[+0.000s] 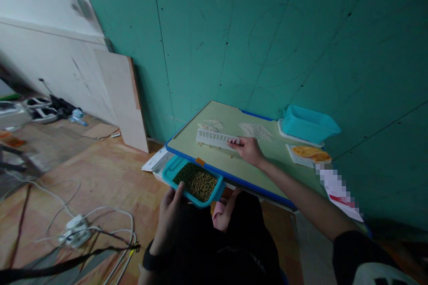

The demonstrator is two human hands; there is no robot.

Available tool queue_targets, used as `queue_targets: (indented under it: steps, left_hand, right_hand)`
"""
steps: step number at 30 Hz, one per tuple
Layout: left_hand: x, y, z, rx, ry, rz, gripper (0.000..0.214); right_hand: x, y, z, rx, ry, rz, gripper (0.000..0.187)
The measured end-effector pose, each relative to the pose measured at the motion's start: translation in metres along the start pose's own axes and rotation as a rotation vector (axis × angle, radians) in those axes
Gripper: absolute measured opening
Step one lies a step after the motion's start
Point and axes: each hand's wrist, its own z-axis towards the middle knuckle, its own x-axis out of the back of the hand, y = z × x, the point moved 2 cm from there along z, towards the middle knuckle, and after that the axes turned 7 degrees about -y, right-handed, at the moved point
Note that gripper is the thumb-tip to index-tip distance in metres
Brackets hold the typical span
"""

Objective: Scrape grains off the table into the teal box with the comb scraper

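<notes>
I'd keep my right grip (249,149), pinching the white slotted plastic strip (217,138), steady above the pale-green counter's (247,171) near-left part, my left grip (172,200) holding the turquoise plastic bean box (171,167) level beside the near edge

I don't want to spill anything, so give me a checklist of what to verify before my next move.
1. Left hand on the turquoise tub: ok, the thumb lies over its near rim.
2. Beans contained: ok, green and tan ones lie within the walls.
3. Tub supported from below: cannot tell, its underside is hidden.
4. Right hand on the white slotted strip: ok, it grips the right end.
5. Two grain patches separate: ok, a gap lies between them.
6. Tabletop free of loose bits near the strip: not ok, small pieces lie there.
</notes>
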Motion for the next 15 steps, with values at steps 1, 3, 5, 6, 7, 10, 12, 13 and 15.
queue_targets:
  steps: [1,3,5,6,7,10,12,13,15]
  left_hand:
    - [0.002,0.0,0.001,0.009,-0.009,0.002,0.04]
    - [0.006,-0.003,0.002,0.025,-0.028,0.01,0.038]
    - [0.008,-0.005,0.003,0.024,-0.042,0.021,0.036]
    - [0.008,-0.006,0.003,0.021,-0.044,0.03,0.035]
    - [0.007,-0.007,0.002,0.017,-0.046,0.035,0.035]
    - [0.001,-0.008,-0.001,0.031,-0.059,0.029,0.036]
    - [-0.004,-0.008,-0.003,0.058,-0.078,-0.002,0.037]
    - [-0.006,-0.009,-0.004,0.071,-0.085,-0.017,0.037]
    - [-0.009,-0.01,-0.005,0.086,-0.083,-0.023,0.039]
  right_hand:
    - [-0.001,0.001,0.002,0.009,-0.012,0.01,0.021]
    - [-0.002,0.003,0.005,0.017,-0.033,0.033,0.021]
    - [-0.002,0.005,0.007,0.021,-0.046,0.057,0.021]
    - [-0.002,0.006,0.008,0.029,-0.053,0.07,0.021]
    - [-0.002,0.007,0.008,0.039,-0.06,0.081,0.021]
    - [0.0,0.012,0.007,0.067,-0.081,0.099,0.021]
    - [0.003,0.016,0.005,0.073,-0.092,0.107,0.021]
    - [0.005,0.018,0.004,0.074,-0.095,0.11,0.022]
    - [0.008,0.021,0.002,0.075,-0.098,0.107,0.023]
